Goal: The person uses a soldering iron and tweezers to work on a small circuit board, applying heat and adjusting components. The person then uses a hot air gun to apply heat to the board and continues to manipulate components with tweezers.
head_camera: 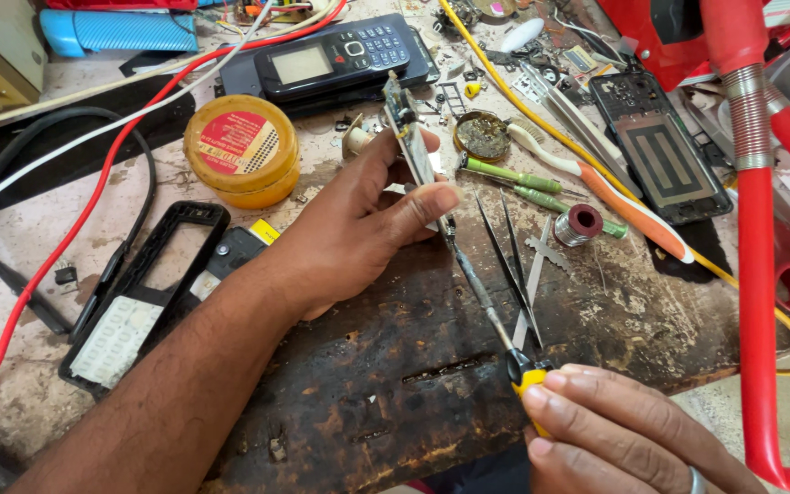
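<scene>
My left hand holds a small phone circuit board on edge, thumb and fingers pinching its lower end. My right hand, at the bottom right with a ring on one finger, grips the yellow-and-black handle of a soldering iron. The iron's thin tip reaches up to the bottom corner of the board near my left thumb. Both hands are above a scorched dark wooden block. Black tweezers lie on the block just right of the iron.
A round yellow paste tin, a black keypad phone, an empty phone housing, green screwdrivers, a solder spool, a toothbrush and a phone back cover crowd the bench. Red, white and yellow cables cross it.
</scene>
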